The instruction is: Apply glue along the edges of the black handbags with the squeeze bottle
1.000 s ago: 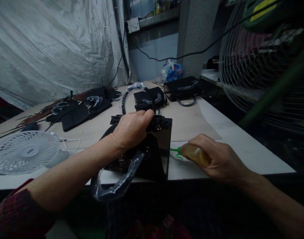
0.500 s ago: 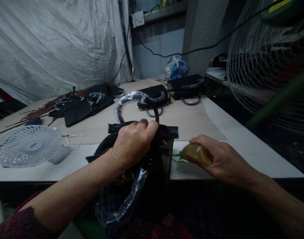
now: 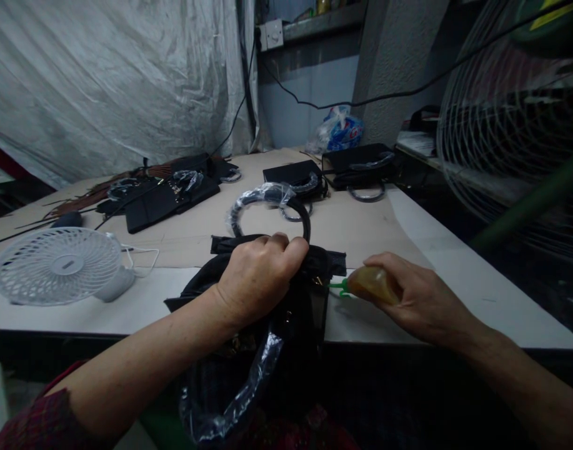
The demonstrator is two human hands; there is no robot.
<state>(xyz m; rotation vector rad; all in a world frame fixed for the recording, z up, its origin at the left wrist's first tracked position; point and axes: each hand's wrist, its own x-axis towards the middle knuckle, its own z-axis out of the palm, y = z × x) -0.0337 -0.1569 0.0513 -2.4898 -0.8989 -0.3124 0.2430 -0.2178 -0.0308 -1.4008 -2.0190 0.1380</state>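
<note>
A black handbag (image 3: 309,312) sits at the table's near edge, its two round handles wrapped in clear plastic. One handle (image 3: 253,195) stands up behind my left hand (image 3: 265,275); the other handle (image 3: 249,394) hangs down towards me. My left hand is closed on the top of the bag near the base of the raised handle. In my right hand (image 3: 412,294) is a squeeze bottle (image 3: 374,285) of amber liquid, lying on its side. Its thin green nozzle points left, with the tip at the bag's right side edge. Whether the tip touches is too dark to tell.
A small white fan (image 3: 61,265) stands on the table at left. Farther back lie several black bags (image 3: 171,200) with wrapped handles and a bundle of brown strips (image 3: 89,200). A large caged fan (image 3: 511,125) stands at right; a black cable (image 3: 389,95) hangs across the back.
The bottle's nozzle has moved up along the bag's right edge towards its top corner. My left hand keeps its grip. The whole view has shifted slightly.
</note>
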